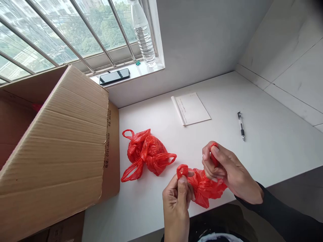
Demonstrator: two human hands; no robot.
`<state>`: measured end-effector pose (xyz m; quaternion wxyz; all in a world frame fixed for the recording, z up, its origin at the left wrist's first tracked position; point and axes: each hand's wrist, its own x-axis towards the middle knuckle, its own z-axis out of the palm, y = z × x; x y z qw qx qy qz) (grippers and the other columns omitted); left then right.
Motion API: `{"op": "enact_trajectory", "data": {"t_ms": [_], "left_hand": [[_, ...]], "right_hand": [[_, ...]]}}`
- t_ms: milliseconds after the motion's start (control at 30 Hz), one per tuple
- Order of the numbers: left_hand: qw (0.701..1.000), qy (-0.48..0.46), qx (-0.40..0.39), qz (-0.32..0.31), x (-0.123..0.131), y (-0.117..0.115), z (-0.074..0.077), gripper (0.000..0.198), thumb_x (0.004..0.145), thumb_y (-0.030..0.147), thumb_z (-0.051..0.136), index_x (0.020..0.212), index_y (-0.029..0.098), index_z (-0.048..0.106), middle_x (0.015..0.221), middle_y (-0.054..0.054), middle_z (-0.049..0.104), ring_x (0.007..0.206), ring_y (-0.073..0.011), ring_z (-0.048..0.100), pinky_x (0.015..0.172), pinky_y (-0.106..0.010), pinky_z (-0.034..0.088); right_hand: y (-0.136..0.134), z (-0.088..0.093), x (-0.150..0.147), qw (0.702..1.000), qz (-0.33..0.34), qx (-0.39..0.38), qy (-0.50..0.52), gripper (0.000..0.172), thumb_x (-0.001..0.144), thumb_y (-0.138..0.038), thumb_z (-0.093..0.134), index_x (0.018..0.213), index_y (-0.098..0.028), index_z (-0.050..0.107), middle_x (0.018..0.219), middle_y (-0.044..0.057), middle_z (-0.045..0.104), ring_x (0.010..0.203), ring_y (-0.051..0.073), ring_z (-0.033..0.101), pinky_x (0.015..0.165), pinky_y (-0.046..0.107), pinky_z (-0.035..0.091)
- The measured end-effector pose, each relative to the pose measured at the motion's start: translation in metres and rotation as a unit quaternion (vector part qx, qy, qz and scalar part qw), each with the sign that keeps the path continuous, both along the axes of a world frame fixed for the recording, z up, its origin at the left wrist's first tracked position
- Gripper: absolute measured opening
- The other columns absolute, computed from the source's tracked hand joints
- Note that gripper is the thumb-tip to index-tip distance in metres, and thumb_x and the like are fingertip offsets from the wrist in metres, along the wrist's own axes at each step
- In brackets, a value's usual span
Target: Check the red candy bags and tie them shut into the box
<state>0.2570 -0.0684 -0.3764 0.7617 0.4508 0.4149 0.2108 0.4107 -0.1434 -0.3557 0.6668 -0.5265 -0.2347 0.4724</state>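
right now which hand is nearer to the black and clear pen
Right. The right hand is on the person's side of the black and clear pen, slightly left of it. The left hand is much farther left and closer to the person.

Left of the left hand [176, 195], red plastic bags [153, 151] are obstructing the table [222, 99], with a cardboard box [63, 134] standing beyond. Between that hand and the right hand [228, 166], a held red bag [202, 188] is blocking passage. Ahead, free room is opening between a notepad [194, 109] and a pen [241, 126].
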Motion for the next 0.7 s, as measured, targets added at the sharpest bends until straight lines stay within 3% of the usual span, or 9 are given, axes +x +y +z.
{"op": "enact_trajectory", "data": {"t_ms": [67,133,233,333,433,533,633,700], "left_hand": [[0.999,0.013,0.027,-0.021,0.003,-0.001,0.004,0.037,0.093,0.051,0.063,0.077,0.017,0.064,0.061,0.004,0.040,0.058,-0.0108,0.035,0.055,-0.023,0.036],[0.995,0.039,0.086,-0.023,0.005,-0.008,0.006,0.031,0.093,0.046,0.064,0.083,0.018,0.070,0.067,0.000,0.051,0.063,-0.0145,0.048,0.058,-0.025,0.043],[0.978,0.082,0.190,0.005,0.006,-0.028,0.005,0.029,0.090,0.041,0.068,0.110,0.022,0.076,0.091,-0.011,0.069,0.091,-0.0276,0.065,0.073,-0.034,0.055],[0.964,0.074,0.257,-0.007,0.005,-0.042,0.000,0.037,0.089,0.042,0.067,0.123,0.027,0.073,0.113,-0.014,0.071,0.109,-0.0335,0.065,0.087,-0.043,0.055],[0.963,0.057,0.263,-0.005,0.001,-0.038,-0.001,0.031,0.093,0.045,0.063,0.115,0.027,0.076,0.115,-0.013,0.071,0.105,-0.0314,0.067,0.093,-0.046,0.053],[0.968,0.059,0.243,-0.010,0.000,-0.024,0.007,0.028,0.094,0.045,0.064,0.108,0.026,0.078,0.108,-0.011,0.072,0.099,-0.0271,0.066,0.090,-0.039,0.053],[0.974,0.033,0.218,-0.040,0.003,-0.013,0.020,0.027,0.096,0.041,0.062,0.111,0.024,0.078,0.094,-0.008,0.072,0.087,-0.0222,0.064,0.080,-0.033,0.054],[0.981,0.018,0.186,-0.058,0.005,-0.008,0.027,0.030,0.097,0.041,0.060,0.115,0.023,0.076,0.102,-0.009,0.072,0.087,-0.0214,0.063,0.071,-0.029,0.054]], "right_hand": [[-0.003,0.007,-0.004,0.998,0.024,0.001,-0.066,0.035,0.108,-0.045,0.035,0.091,-0.026,0.060,0.068,-0.002,0.045,0.062,0.015,0.043,0.065,0.034,0.043],[-0.005,0.013,-0.007,0.986,0.055,0.020,-0.157,0.032,0.108,-0.041,0.037,0.095,-0.028,0.063,0.088,0.003,0.057,0.085,0.020,0.055,0.081,0.037,0.047],[-0.005,0.020,-0.011,0.949,0.100,0.055,-0.294,0.023,0.105,-0.035,0.044,0.107,-0.030,0.067,0.117,0.007,0.059,0.120,0.025,0.051,0.103,0.042,0.043],[-0.002,0.024,-0.012,0.920,0.140,0.064,-0.362,0.020,0.103,-0.033,0.050,0.107,-0.029,0.069,0.124,0.007,0.060,0.129,0.027,0.047,0.121,0.049,0.026],[-0.003,0.025,-0.009,0.920,0.161,0.049,-0.353,0.020,0.100,-0.037,0.056,0.117,-0.032,0.067,0.126,0.006,0.061,0.124,0.026,0.052,0.113,0.044,0.039],[-0.009,0.022,-0.001,0.927,0.132,-0.010,-0.351,0.027,0.100,-0.038,0.059,0.127,-0.037,0.061,0.122,0.003,0.062,0.117,0.023,0.055,0.099,0.036,0.048],[-0.015,0.018,0.004,0.931,0.094,-0.064,-0.346,0.014,0.102,-0.037,0.056,0.113,-0.037,0.065,0.106,0.000,0.065,0.104,0.019,0.061,0.091,0.033,0.050],[-0.017,0.016,0.006,0.938,0.073,-0.092,-0.327,0.012,0.102,-0.039,0.056,0.108,-0.035,0.065,0.102,0.000,0.065,0.099,0.018,0.063,0.087,0.032,0.052]]}}
